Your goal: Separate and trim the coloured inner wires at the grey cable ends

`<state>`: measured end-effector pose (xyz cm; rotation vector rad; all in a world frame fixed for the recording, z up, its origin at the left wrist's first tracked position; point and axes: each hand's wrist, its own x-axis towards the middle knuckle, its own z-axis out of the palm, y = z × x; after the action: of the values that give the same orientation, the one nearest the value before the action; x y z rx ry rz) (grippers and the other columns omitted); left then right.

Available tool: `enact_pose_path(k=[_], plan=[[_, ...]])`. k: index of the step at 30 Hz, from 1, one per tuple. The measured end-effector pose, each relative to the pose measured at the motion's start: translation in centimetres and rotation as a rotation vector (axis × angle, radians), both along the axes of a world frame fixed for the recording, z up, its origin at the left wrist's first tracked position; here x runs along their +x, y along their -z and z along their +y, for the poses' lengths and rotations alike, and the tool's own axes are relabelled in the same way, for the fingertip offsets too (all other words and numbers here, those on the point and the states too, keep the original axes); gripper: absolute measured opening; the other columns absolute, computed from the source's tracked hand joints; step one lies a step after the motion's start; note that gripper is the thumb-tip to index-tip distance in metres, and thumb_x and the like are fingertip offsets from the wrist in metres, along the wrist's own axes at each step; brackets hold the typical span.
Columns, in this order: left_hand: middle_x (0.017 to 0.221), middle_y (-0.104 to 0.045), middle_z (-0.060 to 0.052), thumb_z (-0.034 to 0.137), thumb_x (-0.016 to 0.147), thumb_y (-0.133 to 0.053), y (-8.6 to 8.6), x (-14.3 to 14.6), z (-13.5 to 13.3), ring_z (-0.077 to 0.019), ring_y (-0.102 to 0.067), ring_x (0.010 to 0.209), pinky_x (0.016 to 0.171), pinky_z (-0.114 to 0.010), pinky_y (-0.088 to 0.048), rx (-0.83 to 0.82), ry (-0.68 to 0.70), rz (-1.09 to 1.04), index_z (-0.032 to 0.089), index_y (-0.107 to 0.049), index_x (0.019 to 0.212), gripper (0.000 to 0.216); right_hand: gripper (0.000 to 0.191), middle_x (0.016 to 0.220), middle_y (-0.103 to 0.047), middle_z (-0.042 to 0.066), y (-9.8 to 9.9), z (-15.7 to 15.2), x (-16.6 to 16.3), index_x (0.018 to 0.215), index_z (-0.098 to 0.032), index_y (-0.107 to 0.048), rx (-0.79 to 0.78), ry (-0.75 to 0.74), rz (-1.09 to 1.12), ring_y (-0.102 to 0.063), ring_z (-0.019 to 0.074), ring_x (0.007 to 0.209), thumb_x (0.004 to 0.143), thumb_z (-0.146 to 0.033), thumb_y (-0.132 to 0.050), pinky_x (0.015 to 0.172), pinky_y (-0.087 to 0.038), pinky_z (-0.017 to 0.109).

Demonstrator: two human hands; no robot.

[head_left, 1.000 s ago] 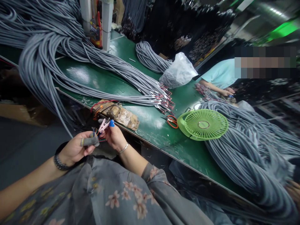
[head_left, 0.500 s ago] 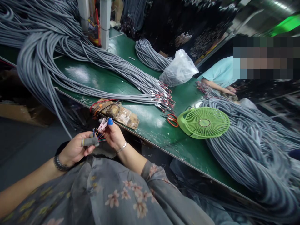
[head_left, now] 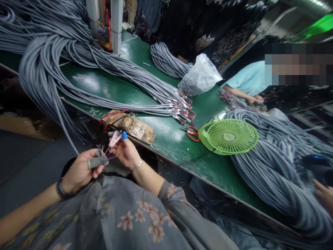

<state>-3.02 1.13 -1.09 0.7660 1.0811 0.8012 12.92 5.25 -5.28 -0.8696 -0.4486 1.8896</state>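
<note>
My left hand (head_left: 87, 166), with grey coverings on some fingers, is closed around the end of a grey cable (head_left: 68, 137). Thin coloured wires (head_left: 106, 151) fan out from its grip toward my right hand. My right hand (head_left: 126, 150) wears a blue covering on the thumb. Between its thumb and fingers it grips a small pale pink clip-like tool (head_left: 115, 139), close above the wires. Whether the tool touches a wire is too small to tell. Behind it, a wooden block (head_left: 137, 129) wrapped in tape lies at the table edge.
Grey cable bundles (head_left: 114, 71) cover the left of the green table (head_left: 166, 142). Orange-handled scissors (head_left: 193, 133) lie by a green fan (head_left: 229, 136). A plastic bag (head_left: 201, 74) stands behind. Across the table works another person (head_left: 246, 81); someone's hand (head_left: 324, 194) shows at the right edge.
My left hand has shifted slightly left and down, and the pink tool has turned a little in my right hand. Another person's hand and a dark object have appeared at the right edge.
</note>
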Motion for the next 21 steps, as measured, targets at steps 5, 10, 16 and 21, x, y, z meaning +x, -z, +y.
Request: enact_pose_path(k=[5, 10, 16, 21], plan=[[0.041, -0.058, 0.002, 0.042, 0.050, -0.094, -0.4, 0.4, -0.6, -0.0072, -0.041, 0.035, 0.038, -0.019, -0.027, 0.018, -0.103, 0.036, 0.019, -0.068, 0.059, 0.036, 0.044, 0.067, -0.065, -0.001, 0.4, -0.3, 0.1, 0.082, -0.019, -0.071, 0.071, 0.067, -0.055, -0.058, 0.0121, 0.063, 0.092, -0.061, -0.079, 0.060, -0.056, 0.023], [0.042, -0.057, 0.002, 0.038, 0.051, -0.094, -0.3, 0.7, -0.4, -0.0065, -0.041, 0.036, 0.038, -0.019, -0.028, 0.011, -0.124, -0.003, 0.018, -0.067, 0.060, 0.035, 0.046, 0.076, -0.071, 0.003, 0.4, -0.1, -0.1, 0.085, -0.018, -0.072, 0.029, 0.009, -0.023, -0.060, 0.0135, 0.066, 0.092, -0.063, -0.079, 0.059, -0.055, 0.024], [0.042, -0.056, 0.003, 0.039, 0.051, -0.096, 0.1, 1.1, -0.1, -0.0067, -0.041, 0.037, 0.039, -0.019, -0.028, 0.004, -0.149, -0.028, 0.018, -0.066, 0.061, 0.038, 0.036, 0.076, -0.072, 0.002, 0.0, 0.2, -0.5, 0.088, -0.019, -0.075, -0.030, 0.057, 0.033, -0.062, 0.0137, 0.067, 0.092, -0.054, -0.082, 0.059, -0.053, 0.023], [0.042, -0.056, 0.003, 0.037, 0.052, -0.093, 0.2, 1.3, 0.0, -0.0067, -0.041, 0.036, 0.039, -0.019, -0.029, 0.011, -0.142, -0.016, 0.018, -0.066, 0.060, 0.034, 0.033, 0.076, -0.072, 0.002, -0.1, 0.1, -0.8, 0.086, -0.019, -0.075, -0.047, 0.092, 0.058, -0.063, 0.0137, 0.067, 0.092, -0.051, -0.084, 0.059, -0.053, 0.022]])
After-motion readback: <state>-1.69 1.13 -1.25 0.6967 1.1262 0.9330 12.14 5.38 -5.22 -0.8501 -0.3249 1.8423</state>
